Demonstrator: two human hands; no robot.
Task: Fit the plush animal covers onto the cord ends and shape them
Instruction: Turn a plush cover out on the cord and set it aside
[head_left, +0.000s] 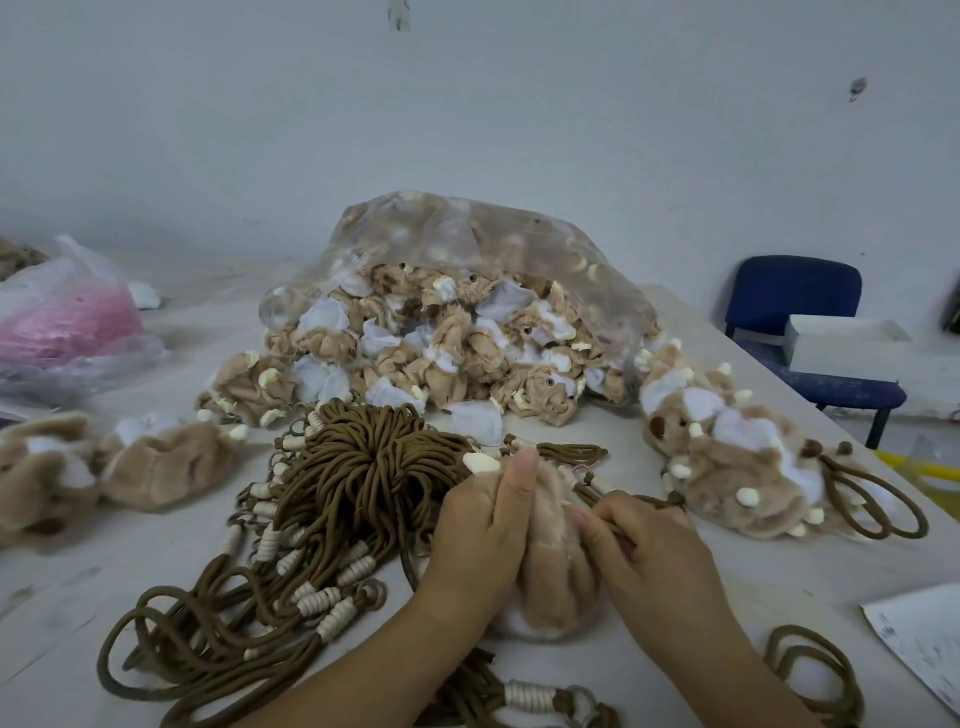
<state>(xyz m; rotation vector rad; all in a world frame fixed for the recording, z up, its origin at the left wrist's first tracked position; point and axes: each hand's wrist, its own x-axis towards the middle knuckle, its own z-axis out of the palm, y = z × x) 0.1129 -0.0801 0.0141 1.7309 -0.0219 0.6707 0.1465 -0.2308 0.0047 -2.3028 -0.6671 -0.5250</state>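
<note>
A tan plush cover (553, 587) with a white underside sits between my hands near the table's front. My left hand (480, 530) grips its left side, thumb up along the fur. My right hand (639, 551) pinches a brown cord (649, 501) at the cover's top right. A big bundle of brown cords (363, 467) with cream-wrapped ends and metal rings lies to the left. Behind it, a clear bag (467, 312) spills several inside-out plush covers. Finished plush animals (737, 457) with cord loops lie at the right.
More tan plush pieces (104, 467) lie at the far left. A bag with pink material (67, 322) stands at the back left. A blue chair (805, 322) holding a white box is beyond the table's right edge. Paper (919, 639) lies at the front right.
</note>
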